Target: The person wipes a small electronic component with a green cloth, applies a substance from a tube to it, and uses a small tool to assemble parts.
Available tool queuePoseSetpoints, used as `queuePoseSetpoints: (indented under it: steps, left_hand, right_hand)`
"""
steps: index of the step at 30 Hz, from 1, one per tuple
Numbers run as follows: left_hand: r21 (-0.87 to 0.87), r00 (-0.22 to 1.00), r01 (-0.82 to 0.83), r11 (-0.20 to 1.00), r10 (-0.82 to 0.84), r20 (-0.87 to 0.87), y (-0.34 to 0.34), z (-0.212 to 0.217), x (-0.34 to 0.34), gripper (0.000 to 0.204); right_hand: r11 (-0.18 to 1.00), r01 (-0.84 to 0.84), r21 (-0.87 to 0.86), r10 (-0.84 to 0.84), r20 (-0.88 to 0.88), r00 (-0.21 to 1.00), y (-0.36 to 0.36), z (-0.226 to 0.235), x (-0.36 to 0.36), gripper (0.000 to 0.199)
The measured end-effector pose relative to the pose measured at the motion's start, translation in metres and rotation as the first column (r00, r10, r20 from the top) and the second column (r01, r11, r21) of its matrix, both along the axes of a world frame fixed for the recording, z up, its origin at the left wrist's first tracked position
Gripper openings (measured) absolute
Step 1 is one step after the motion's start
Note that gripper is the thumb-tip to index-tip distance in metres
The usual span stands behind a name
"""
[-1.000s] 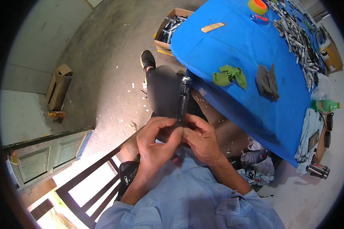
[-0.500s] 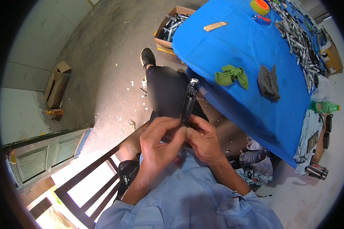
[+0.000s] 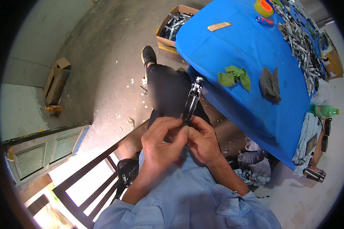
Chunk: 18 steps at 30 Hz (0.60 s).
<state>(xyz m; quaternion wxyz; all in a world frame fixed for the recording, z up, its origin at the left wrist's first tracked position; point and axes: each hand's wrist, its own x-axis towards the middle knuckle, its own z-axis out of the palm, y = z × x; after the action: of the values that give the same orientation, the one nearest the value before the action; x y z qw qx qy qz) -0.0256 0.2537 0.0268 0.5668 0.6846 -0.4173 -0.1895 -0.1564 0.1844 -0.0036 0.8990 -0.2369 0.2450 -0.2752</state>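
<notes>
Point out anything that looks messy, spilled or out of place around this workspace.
Pale scraps are scattered over the concrete floor beside the blue table. Crumpled rags lie heaped on the floor under its edge. Both hands hold the black metal part securely; nothing odd there.

Strong daylight fills the scene — the bright blue cloth-covered tabletop [image 3: 248,49] is vivid and evenly lit. Glare washes out the lower left corner behind the dark wooden chair slats [image 3: 91,183]. Fisheye distortion bends edges toward a black circular rim; a patch over the black-trousered knee [image 3: 166,89] is blurred.
</notes>
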Motion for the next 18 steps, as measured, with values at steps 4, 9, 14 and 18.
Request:
queuePoseSetpoints:
  steps: [4,9,14,18]
  left_hand:
    - [-0.025,0.998,-0.02,1.0,0.021,0.062,-0.0003,-0.0031,0.0001,0.023]
    - [-0.024,0.996,-0.016,1.0,0.018,0.084,-0.0016,-0.0027,0.004,0.024]
    - [0.004,0.998,-0.03,1.0,0.031,-0.063,0.0007,-0.008,0.002,0.025]
    - [-0.03,0.997,-0.054,0.998,0.052,-0.049,0.0019,-0.0099,0.0021,0.023]
  right_hand:
    - [1.0,-0.008,0.002,0.008,-0.009,1.0,-0.0012,0.0005,0.0002,0.041]
    - [0.999,-0.015,-0.036,0.014,-0.033,0.999,-0.0022,0.0034,0.0022,0.041]
    - [0.999,-0.025,-0.037,0.022,-0.07,0.997,-0.0014,-0.0006,0.0009,0.042]
    - [0.999,-0.023,-0.042,0.021,-0.043,0.999,0.0001,-0.0012,0.0019,0.043]
